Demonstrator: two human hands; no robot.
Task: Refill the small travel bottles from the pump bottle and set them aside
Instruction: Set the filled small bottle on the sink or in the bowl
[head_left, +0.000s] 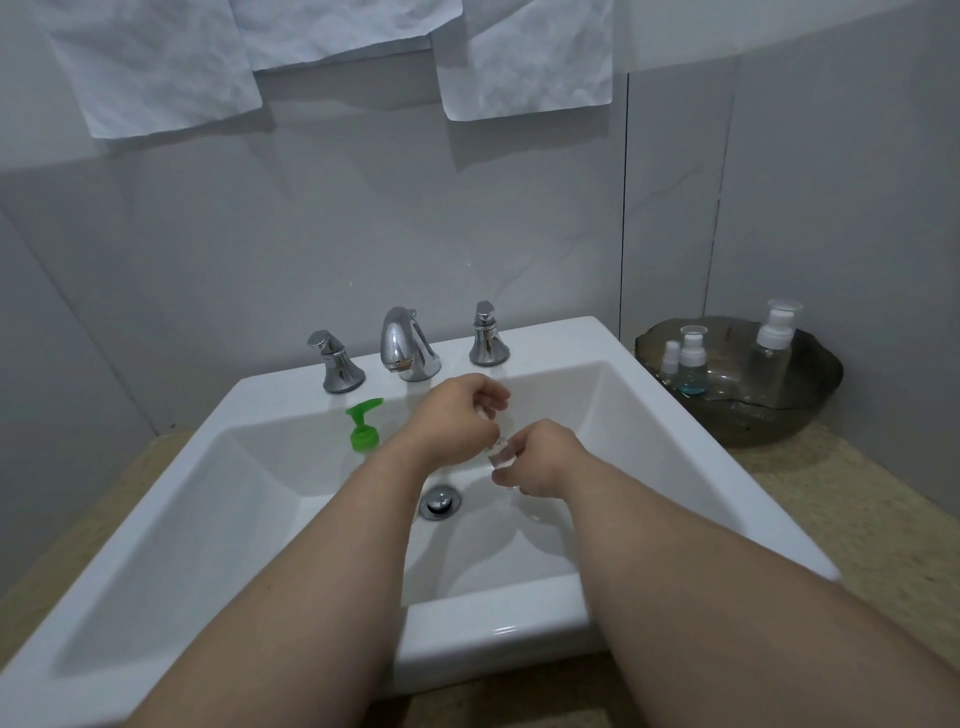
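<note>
Over the white sink basin (218, 499), my right hand (540, 457) grips a small clear travel bottle (501, 456). My left hand (457, 415) pinches at the bottle's top, its fingers closed around the neck or cap, which is hidden. The pump bottle with a green pump head (364, 423) stands inside the basin just left of my left wrist; its body is mostly hidden. Three more travel bottles stand in a dark glass bowl (675, 338) at the right: a tiny white-capped one (670, 358), one with blue liquid (692, 364) and a taller clear pump bottle (774, 345).
A chrome faucet (408, 340) with two handles (335, 364) (487, 335) sits at the back of the sink. The drain plug (440, 501) lies below my hands. A beige countertop (857, 519) surrounds the sink. White towels (156, 67) hang on the wall above.
</note>
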